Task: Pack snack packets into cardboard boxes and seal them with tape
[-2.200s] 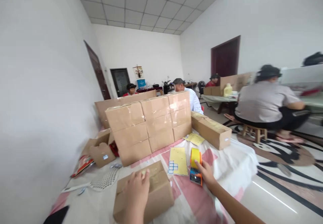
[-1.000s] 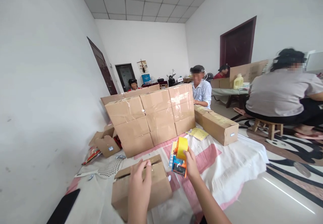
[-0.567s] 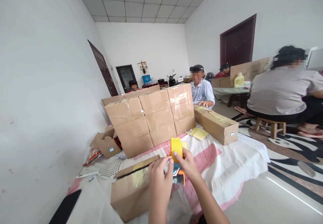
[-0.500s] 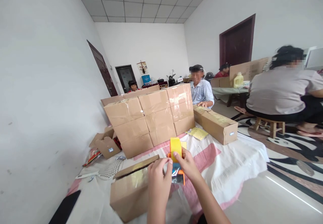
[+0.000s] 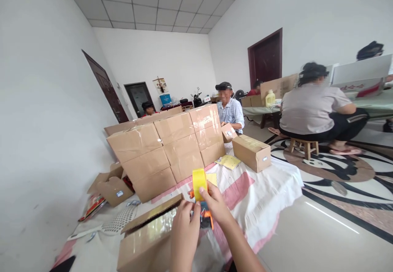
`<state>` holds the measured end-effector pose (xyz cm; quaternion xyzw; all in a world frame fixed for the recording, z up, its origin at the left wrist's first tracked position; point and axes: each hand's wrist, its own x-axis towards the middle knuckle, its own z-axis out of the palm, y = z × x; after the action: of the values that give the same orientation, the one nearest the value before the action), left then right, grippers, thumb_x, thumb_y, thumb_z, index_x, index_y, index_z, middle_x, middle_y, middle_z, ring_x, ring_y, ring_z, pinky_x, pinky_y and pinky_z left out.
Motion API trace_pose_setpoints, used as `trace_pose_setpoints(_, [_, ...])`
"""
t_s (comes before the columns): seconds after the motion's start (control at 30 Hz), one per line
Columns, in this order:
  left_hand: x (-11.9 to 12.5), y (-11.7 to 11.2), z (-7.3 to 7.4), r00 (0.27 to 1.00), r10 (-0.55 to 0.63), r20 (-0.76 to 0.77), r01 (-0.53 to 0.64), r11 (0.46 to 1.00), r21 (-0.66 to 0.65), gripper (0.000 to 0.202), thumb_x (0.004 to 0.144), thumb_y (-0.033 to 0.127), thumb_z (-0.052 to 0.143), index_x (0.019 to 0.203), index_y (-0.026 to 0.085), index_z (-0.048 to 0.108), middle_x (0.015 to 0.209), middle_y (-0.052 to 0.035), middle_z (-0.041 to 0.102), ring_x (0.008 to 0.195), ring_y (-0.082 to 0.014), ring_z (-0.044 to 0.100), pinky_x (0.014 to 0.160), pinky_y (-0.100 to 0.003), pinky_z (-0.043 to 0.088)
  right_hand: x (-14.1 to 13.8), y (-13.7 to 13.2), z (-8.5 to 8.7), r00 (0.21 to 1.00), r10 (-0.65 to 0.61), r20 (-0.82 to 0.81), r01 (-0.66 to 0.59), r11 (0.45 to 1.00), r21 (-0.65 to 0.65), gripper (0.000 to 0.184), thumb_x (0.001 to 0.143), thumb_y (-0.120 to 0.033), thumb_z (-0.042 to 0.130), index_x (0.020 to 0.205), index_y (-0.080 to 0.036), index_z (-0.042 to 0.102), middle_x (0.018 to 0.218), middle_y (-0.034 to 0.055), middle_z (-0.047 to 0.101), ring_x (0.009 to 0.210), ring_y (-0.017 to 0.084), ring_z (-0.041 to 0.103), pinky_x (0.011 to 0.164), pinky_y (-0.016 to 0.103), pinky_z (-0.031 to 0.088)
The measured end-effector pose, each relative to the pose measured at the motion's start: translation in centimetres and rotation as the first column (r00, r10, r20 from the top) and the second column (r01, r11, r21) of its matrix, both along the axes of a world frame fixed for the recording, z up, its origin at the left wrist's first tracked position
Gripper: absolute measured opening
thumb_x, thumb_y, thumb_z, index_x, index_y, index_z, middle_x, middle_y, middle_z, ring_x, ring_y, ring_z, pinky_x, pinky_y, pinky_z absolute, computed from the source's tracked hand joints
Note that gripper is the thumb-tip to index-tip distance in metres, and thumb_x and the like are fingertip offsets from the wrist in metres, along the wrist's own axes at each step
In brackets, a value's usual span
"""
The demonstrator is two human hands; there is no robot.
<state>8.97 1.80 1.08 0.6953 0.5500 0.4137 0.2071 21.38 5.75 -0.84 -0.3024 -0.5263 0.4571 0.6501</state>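
Note:
My right hand (image 5: pixel 211 198) is closed around a tape dispenser (image 5: pixel 205 214) with orange and blue parts, which carries a roll of yellow packing tape (image 5: pixel 199 184). Beside it, my left hand (image 5: pixel 186 227) has thumb and fingers pinched together against the dispenser; whatever lies between them is hidden. Under and left of my left hand is a long cardboard box (image 5: pixel 147 243), with shiny tape along its top and a dark gap at a raised flap edge.
Stacked taped cartons (image 5: pixel 181 149) form a wall ahead. An open carton (image 5: pixel 113 188) and white slotted skimmer (image 5: pixel 119 221) lie left. Another box (image 5: pixel 253 153) and yellow sheets (image 5: pixel 229 161) are right on the cloth (image 5: pixel 264 198). A co-worker (image 5: pixel 231 110) sits behind; another person (image 5: pixel 313 104) sits right.
My view has turned right. Both hands stay at the dispenser. Across the cloth, the co-worker's far box has come apart from the nearer one and is now tilted.

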Motion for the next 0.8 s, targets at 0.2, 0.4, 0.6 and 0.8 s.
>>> trace_pose_setpoints(0.2, [0.5, 0.0, -0.7, 0.966, -0.003, 0.259, -0.008, 0.999, 0.043, 0.043, 0.087, 0.055, 0.055, 0.065, 0.019, 0.060, 0.074, -0.0034, 0.056, 0.072, -0.0193, 0.057, 0.067, -0.029, 0.047, 0.0, 0.2, 0.1, 0.999, 0.039, 0.028, -0.041, 0.997, 0.065, 0.035, 0.089, -0.052, 0.063, 0.093, -0.017, 0.063, 0.084, 0.0052, 0.067, 0.076, 0.020, 0.063, 0.071, 0.029, 0.050])
trace_pose_setpoints(0.4, [1.7, -1.0, -0.2, 0.938, 0.066, 0.341, -0.083, 0.996, 0.035, 0.048, 0.086, 0.060, 0.057, 0.064, 0.019, 0.063, 0.073, -0.0031, 0.055, 0.073, -0.0190, 0.056, 0.067, -0.028, 0.048, 0.4, 0.8, -1.0, 0.999, -0.019, 0.030, 0.017, 0.997, 0.082, 0.037, 0.091, -0.054, 0.061, 0.094, -0.017, 0.064, 0.088, 0.0062, 0.068, 0.080, 0.021, 0.063, 0.074, 0.030, 0.051])
trace_pose_setpoints(0.6, [2.7, -2.2, 0.8, 0.940, -0.014, 0.340, 0.043, 0.996, -0.077, 0.050, 0.084, 0.066, 0.058, 0.076, 0.017, 0.070, 0.077, -0.0070, 0.068, 0.079, -0.0236, 0.064, 0.071, -0.029, 0.051, 1.3, 0.8, -0.2, 0.996, -0.023, -0.081, 0.021, 0.999, -0.034, 0.044, 0.081, -0.059, 0.067, 0.096, -0.018, 0.062, 0.086, 0.0073, 0.070, 0.078, 0.024, 0.067, 0.072, 0.033, 0.053])
trace_pose_setpoints(0.8, [4.0, -1.9, -0.2, 0.900, -0.058, 0.432, 0.192, 0.942, -0.275, 0.052, 0.081, 0.064, 0.062, 0.096, 0.015, 0.070, 0.073, -0.0060, 0.067, 0.054, -0.0155, 0.059, 0.054, -0.026, 0.050, 3.0, 1.3, 0.4, 0.977, -0.158, -0.140, 0.137, 0.979, -0.151, 0.028, 0.072, -0.041, 0.068, 0.086, -0.018, 0.059, 0.077, 0.0030, 0.064, 0.068, 0.019, 0.061, 0.062, 0.030, 0.050])
